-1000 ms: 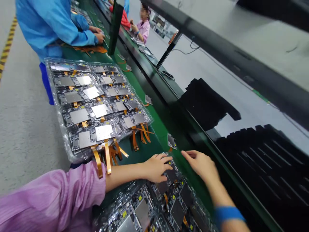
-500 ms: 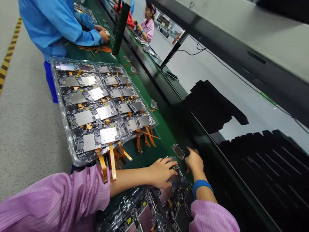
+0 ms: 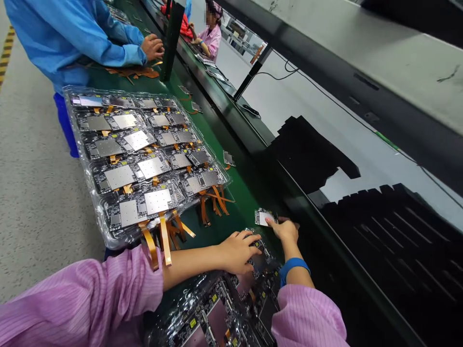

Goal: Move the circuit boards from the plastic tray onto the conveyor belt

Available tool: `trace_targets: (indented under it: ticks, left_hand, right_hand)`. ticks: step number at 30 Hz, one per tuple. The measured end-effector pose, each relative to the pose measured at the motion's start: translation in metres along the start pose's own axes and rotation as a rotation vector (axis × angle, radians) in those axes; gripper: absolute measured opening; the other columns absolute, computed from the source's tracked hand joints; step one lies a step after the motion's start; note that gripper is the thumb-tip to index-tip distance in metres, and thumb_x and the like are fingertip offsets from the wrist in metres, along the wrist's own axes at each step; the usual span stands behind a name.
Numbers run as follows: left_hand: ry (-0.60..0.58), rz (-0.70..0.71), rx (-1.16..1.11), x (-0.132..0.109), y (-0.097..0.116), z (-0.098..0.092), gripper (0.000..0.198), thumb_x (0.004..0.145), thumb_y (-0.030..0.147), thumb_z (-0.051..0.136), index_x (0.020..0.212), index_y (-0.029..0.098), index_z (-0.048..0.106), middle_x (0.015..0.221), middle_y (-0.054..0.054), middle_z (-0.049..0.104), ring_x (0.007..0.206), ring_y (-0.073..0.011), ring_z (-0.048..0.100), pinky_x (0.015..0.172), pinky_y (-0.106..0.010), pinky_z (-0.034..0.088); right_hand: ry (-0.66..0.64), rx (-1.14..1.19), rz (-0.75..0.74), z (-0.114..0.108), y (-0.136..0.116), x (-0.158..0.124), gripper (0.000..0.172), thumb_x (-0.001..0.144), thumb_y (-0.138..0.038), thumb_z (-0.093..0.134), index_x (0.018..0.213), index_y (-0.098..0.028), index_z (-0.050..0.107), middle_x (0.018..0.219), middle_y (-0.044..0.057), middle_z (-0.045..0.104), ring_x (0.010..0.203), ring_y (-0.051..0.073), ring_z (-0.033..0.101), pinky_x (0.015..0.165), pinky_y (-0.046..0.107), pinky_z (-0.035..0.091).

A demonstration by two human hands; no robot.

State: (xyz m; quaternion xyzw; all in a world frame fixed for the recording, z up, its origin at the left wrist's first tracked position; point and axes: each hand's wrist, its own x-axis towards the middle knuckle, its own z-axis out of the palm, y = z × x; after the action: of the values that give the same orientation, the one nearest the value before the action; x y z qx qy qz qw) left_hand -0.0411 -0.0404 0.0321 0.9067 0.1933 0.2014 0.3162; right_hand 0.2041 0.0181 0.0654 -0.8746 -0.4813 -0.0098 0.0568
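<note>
My right hand (image 3: 288, 231), with a blue band at its wrist, pinches the edge of a small circuit board (image 3: 261, 218) between thumb and fingers. The board's silvery shield faces up, tilted toward me. My left hand (image 3: 237, 251) is spread, palm down, over circuit boards (image 3: 257, 262) at the far end of the near clear plastic tray (image 3: 164, 315). Its fingertips rest on or just above those boards; I cannot tell which. Part of the near tray is hidden under my forearms.
A large clear tray (image 3: 94, 212) of circuit boards lies to the left, orange flex cables (image 3: 165, 238) hanging off its near edge. Another single board (image 3: 228, 158) lies on the green bench. A co-worker in a blue sleeve (image 3: 125, 53) stands beyond, near a dark upright post (image 3: 170, 46).
My right hand has closed on the small board, and its silvery face now tilts toward me. My left hand stays over the tray. The co-worker's hands have shifted, and the view has moved slightly.
</note>
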Motion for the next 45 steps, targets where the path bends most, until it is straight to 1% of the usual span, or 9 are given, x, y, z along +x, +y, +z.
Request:
trace_targets:
  ticks: [4,8,12,15,19,25,35,40,45]
  left_hand:
    - [-0.001,-0.001,-0.018,-0.003,0.0,0.0,0.055,0.085,0.04,0.065,0.134,0.018,0.055,0.157,-0.011,0.03,0.143,-0.0339,0.028,0.113,-0.052,0.035]
    - [-0.007,-0.007,-0.047,-0.005,-0.002,0.0,0.054,0.085,0.039,0.065,0.134,0.019,0.055,0.157,-0.01,0.03,0.144,-0.0337,0.027,0.115,-0.052,0.033]
    - [-0.019,-0.015,-0.06,-0.007,-0.004,0.002,0.053,0.085,0.035,0.065,0.135,0.019,0.054,0.158,-0.01,0.028,0.144,-0.033,0.026,0.115,-0.052,0.033]
    - [-0.013,-0.023,-0.058,-0.008,-0.004,0.004,0.053,0.085,0.034,0.065,0.135,0.019,0.054,0.158,-0.009,0.028,0.144,-0.033,0.026,0.115,-0.051,0.032]
    - [-0.013,-0.022,-0.065,-0.009,-0.004,0.005,0.051,0.086,0.035,0.064,0.134,0.02,0.055,0.158,-0.009,0.029,0.144,-0.0329,0.026,0.114,-0.051,0.033]
    - [0.003,-0.008,-0.059,-0.009,-0.007,0.007,0.051,0.086,0.036,0.064,0.134,0.021,0.055,0.157,-0.009,0.03,0.144,-0.0324,0.026,0.114,-0.051,0.034]
    - [-0.007,-0.015,-0.082,-0.01,-0.006,0.005,0.05,0.086,0.036,0.065,0.133,0.022,0.056,0.158,-0.008,0.029,0.145,-0.0322,0.026,0.114,-0.052,0.033]
    - [-0.009,-0.019,-0.071,-0.011,-0.005,0.004,0.051,0.086,0.034,0.064,0.134,0.021,0.055,0.158,-0.008,0.029,0.145,-0.032,0.025,0.115,-0.051,0.032]
    - [-0.006,-0.015,-0.06,-0.011,-0.006,0.005,0.051,0.086,0.034,0.064,0.134,0.021,0.055,0.158,-0.008,0.029,0.145,-0.0316,0.025,0.116,-0.05,0.031]
  right_hand:
    - [0.069,0.226,-0.065,-0.026,-0.007,-0.021,0.021,0.086,-0.016,0.071,0.106,-0.01,0.066,0.095,0.009,0.066,0.09,0.023,0.064,0.086,0.032,0.051]
    - [0.053,0.388,-0.14,-0.091,0.007,-0.049,0.033,0.082,-0.039,0.069,0.102,-0.013,0.07,0.093,0.01,0.067,0.087,0.027,0.064,0.077,0.032,0.052]
    - [-0.185,0.434,-0.116,-0.176,0.054,-0.091,0.064,0.068,-0.067,0.078,0.108,-0.017,0.072,0.087,0.008,0.067,0.071,0.027,0.062,0.067,0.035,0.05]
    - [-0.419,0.5,0.01,-0.199,0.095,-0.125,0.072,0.065,-0.072,0.084,0.109,-0.017,0.072,0.078,0.01,0.065,0.067,0.027,0.06,0.066,0.035,0.05]
    - [-0.575,0.539,0.142,-0.156,0.137,-0.159,0.072,0.062,-0.07,0.085,0.105,-0.014,0.074,0.084,0.011,0.066,0.069,0.027,0.06,0.061,0.032,0.048]
    - [-0.51,0.583,0.258,-0.081,0.17,-0.182,0.08,0.057,-0.073,0.074,0.109,-0.012,0.068,0.084,0.011,0.066,0.072,0.027,0.061,0.061,0.031,0.046]
    - [-0.156,0.324,0.135,-0.06,0.165,-0.208,0.068,0.069,-0.075,0.06,0.106,-0.019,0.07,0.113,0.011,0.06,0.103,0.034,0.056,0.091,0.046,0.043]
    - [-0.147,0.155,-0.079,-0.053,0.147,-0.228,0.071,0.076,-0.076,0.06,0.12,-0.021,0.062,0.12,0.009,0.055,0.112,0.033,0.05,0.099,0.049,0.037]
    - [-0.192,0.141,-0.075,-0.05,0.152,-0.237,0.075,0.077,-0.08,0.053,0.123,-0.02,0.058,0.119,0.011,0.054,0.112,0.031,0.05,0.098,0.049,0.04]
